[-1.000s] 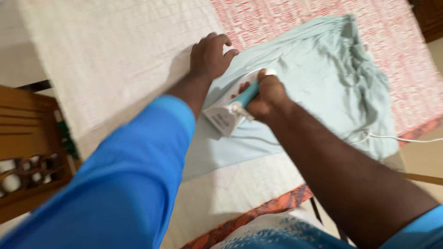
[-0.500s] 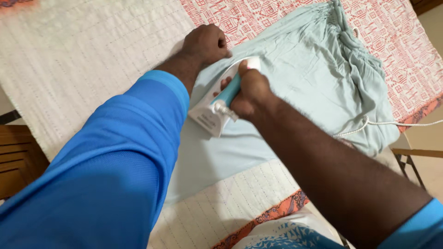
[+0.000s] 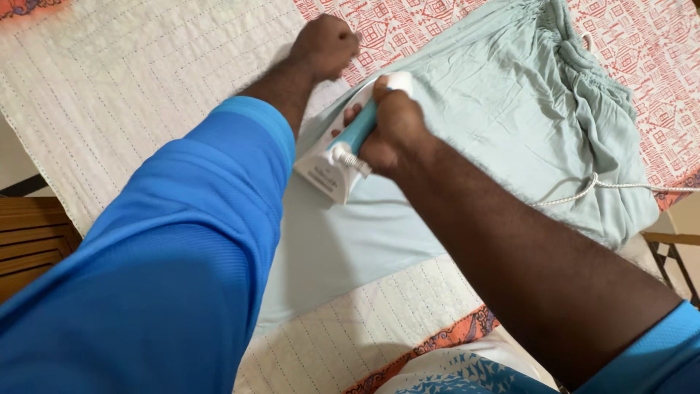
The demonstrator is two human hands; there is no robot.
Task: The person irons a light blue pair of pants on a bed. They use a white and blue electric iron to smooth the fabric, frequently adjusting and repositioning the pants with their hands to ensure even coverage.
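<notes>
A person in a blue sleeve presses a pale green, thin cotton garment (image 3: 467, 124) spread flat on the quilted white cover (image 3: 124, 95) of the desk. The right hand (image 3: 390, 131) is wrapped tight around the teal handle of a white electric iron (image 3: 339, 157), its sole resting on the cloth and its braided white cord (image 3: 605, 188) trailing off to the right. The left hand (image 3: 324, 45) is balled closed at the garment's far edge, apparently pinching and drawing it taut. The cloth looks light, limp and quick to bunch, best gripped at a hem; the iron seems heavy and hot, safe only at its handle.
</notes>
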